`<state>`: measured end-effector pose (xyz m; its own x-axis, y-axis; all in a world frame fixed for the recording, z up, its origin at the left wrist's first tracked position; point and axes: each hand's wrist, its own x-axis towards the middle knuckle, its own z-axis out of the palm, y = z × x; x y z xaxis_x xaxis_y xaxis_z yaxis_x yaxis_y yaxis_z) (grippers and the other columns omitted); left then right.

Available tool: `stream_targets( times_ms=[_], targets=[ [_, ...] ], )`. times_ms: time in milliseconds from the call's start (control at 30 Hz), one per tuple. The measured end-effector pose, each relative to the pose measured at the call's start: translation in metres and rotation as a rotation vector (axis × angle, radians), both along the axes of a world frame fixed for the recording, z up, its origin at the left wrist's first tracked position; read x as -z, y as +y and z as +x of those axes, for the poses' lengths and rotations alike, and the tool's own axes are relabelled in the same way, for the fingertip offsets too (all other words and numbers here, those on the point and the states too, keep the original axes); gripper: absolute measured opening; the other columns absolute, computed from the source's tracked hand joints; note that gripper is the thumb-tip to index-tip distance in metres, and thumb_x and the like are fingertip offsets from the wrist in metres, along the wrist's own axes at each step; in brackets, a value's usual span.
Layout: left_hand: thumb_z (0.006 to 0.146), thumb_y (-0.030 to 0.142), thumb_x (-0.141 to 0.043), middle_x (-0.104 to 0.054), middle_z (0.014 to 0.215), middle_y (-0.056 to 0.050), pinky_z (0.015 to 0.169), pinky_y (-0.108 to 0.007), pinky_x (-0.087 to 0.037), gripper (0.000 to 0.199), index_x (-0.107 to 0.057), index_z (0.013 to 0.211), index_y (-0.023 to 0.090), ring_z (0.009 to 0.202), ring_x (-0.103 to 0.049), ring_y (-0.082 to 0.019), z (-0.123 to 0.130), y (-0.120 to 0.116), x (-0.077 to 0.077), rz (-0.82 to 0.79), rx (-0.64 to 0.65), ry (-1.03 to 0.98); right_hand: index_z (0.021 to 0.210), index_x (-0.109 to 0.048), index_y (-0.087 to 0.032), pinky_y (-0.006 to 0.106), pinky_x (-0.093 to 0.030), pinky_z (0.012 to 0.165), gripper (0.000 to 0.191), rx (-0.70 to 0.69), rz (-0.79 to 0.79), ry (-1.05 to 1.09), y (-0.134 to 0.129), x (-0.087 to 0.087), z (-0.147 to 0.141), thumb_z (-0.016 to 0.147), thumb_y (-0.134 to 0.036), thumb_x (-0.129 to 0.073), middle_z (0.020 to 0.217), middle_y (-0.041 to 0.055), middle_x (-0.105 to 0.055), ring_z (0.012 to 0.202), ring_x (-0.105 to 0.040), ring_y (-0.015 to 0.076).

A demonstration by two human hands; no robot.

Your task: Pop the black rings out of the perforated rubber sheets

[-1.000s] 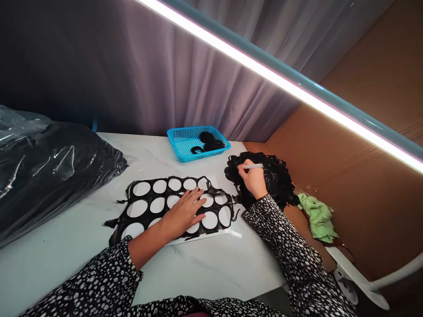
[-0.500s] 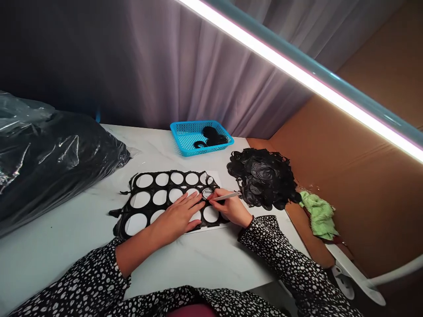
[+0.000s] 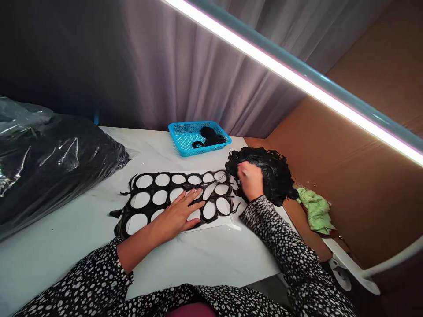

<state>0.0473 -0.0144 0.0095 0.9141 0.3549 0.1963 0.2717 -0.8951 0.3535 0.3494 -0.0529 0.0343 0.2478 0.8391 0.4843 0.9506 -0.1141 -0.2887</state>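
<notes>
Head view, then. What is the left hand on?

— A black perforated sheet, full of oval holes, lying on a white card on the worktop, straight in front of the person. The fingers are spread wide and pressed flat across its right half.

Why flat like that?

— It looks like a way of pinning the sheet: the material seems soft and thin, with ragged edges, so a spread palm would keep it from sliding on the card.

And the right hand?

— It sits just past the sheet's right end, against a heap of black cut scraps. Its fingers curl closed around a slim white tool, which is mostly hidden; I cannot tell where its tip lies.

Why is the heap there?

— Off to the side, beyond the card, it leaves the sheet uncovered and stays within reach of the right hand.

What else is near?

— A blue plastic basket holding a few black pieces sits behind the sheet, a big black plastic bag lies to the left, and a green cloth lies right of the heap.
</notes>
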Motion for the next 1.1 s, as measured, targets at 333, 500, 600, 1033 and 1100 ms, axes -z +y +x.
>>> stream_targets(
  times_ms=[333, 500, 600, 1033, 1100],
  targets=[
    [0.1, 0.032, -0.052, -0.051, 0.144, -0.012, 0.114, -0.048, -0.035, 0.035, -0.055, 0.131, 0.018, 0.138, -0.041, -0.027, -0.004, -0.035, -0.001, 0.112, 0.123, -0.093, 0.073, -0.06, -0.02, 0.029, -0.047, 0.072, 0.016, -0.409, -0.19, 0.686, -0.072, -0.006, -0.062, 0.087, -0.028, -0.059, 0.085, 0.0044, -0.071, 0.077, -0.062, 0.0177],
    [0.099, 0.034, -0.053, -0.04, 0.152, -0.012, 0.113, -0.048, -0.035, 0.043, -0.048, 0.14, 0.022, 0.141, -0.036, -0.028, -0.01, -0.04, 0.007, 0.071, 0.112, -0.034, 0.072, -0.056, -0.02, 0.028, -0.046, 0.069, 0.016, -0.49, -0.235, 0.784, -0.087, 0.016, -0.097, 0.088, -0.025, -0.059, 0.086, 0.0034, -0.069, 0.077, -0.061, 0.0164],
    [0.099, 0.035, -0.052, -0.039, 0.153, -0.011, 0.113, -0.048, -0.036, 0.043, -0.047, 0.141, 0.024, 0.142, -0.035, -0.027, -0.011, -0.038, 0.008, 0.056, 0.114, -0.035, 0.072, -0.055, -0.02, 0.028, -0.046, 0.068, 0.016, -0.484, -0.243, 0.775, -0.086, 0.02, -0.095, 0.088, -0.023, -0.059, 0.087, 0.0032, -0.069, 0.076, -0.06, 0.0161],
    [0.098, 0.039, -0.054, -0.024, 0.16, -0.008, 0.115, -0.049, -0.03, 0.042, -0.05, 0.138, 0.028, 0.145, -0.026, -0.03, -0.015, -0.034, 0.008, 0.048, 0.11, -0.001, 0.094, -0.059, -0.019, 0.038, -0.043, 0.084, 0.015, -0.554, -0.111, -0.049, -0.083, 0.024, -0.082, 0.096, -0.017, -0.045, 0.101, 0.0113, -0.069, 0.099, -0.06, 0.0243],
    [0.098, 0.04, -0.053, -0.02, 0.161, -0.007, 0.114, -0.051, -0.031, 0.043, -0.049, 0.14, 0.03, 0.145, -0.025, -0.032, -0.016, -0.031, 0.009, 0.061, 0.105, 0.002, 0.092, -0.06, -0.019, 0.037, -0.043, 0.081, 0.016, -0.321, -0.013, -0.003, -0.067, 0.017, -0.055, 0.095, -0.018, -0.045, 0.093, 0.0101, -0.07, 0.091, -0.062, 0.0237]
  ],
)
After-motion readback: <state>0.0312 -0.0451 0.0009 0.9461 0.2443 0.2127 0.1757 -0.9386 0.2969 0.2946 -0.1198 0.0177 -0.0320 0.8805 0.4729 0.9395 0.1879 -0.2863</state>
